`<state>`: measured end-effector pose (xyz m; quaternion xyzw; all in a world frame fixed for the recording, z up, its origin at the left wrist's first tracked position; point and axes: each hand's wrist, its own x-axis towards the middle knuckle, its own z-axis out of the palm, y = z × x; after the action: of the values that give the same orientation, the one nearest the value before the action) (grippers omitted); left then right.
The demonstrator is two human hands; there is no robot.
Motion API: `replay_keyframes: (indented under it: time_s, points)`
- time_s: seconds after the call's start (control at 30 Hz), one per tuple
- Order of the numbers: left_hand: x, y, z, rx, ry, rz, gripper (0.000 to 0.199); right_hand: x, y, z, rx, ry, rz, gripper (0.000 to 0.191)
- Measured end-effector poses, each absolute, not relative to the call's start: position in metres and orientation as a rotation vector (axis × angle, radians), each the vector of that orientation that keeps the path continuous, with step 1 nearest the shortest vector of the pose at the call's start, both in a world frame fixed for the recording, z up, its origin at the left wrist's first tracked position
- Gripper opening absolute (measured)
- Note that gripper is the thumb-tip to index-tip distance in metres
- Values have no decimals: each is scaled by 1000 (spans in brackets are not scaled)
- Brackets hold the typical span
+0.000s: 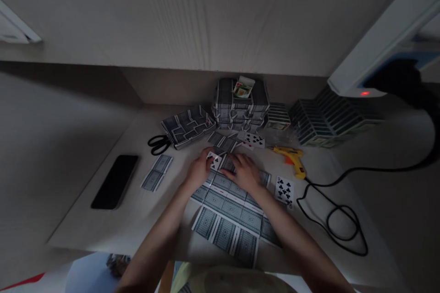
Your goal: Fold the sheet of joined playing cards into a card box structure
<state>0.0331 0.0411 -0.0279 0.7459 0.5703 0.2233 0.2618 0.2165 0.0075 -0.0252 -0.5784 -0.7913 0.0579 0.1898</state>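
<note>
In the head view my left hand (199, 170) pinches a playing card (215, 161) that shows black clubs, at the far left edge of a joined sheet of cards. The sheet (233, 208) lies back side up, with dark patterned backs in rows. My right hand (245, 173) rests on the far part of this sheet, fingers spread and thumb pointing left, close to a face-down card. Just beyond both hands is a loose pile of cards (223, 141), some face up. A nine of clubs (284, 190) lies right of the sheet.
A yellow glue gun (292, 159) with a looped black cable (330, 219) lies right. Black scissors (158, 145), a card-built tray (188, 126) and a phone (115, 182) are left. Card-built boxes (240, 105) and stacked packs (319, 121) stand at the back under an overhanging panel (206, 18).
</note>
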Motion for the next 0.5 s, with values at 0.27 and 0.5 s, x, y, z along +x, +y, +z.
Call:
replay_keyframes:
  time_s: [0.27, 0.5]
  points:
    - [28, 39, -25, 1933, 1360, 717, 28, 216, 9, -24, -1614, -2171, 219, 58]
    - [27, 37, -30, 1703, 1215, 818, 23, 219, 17, -21, -1621, -1977, 567, 41]
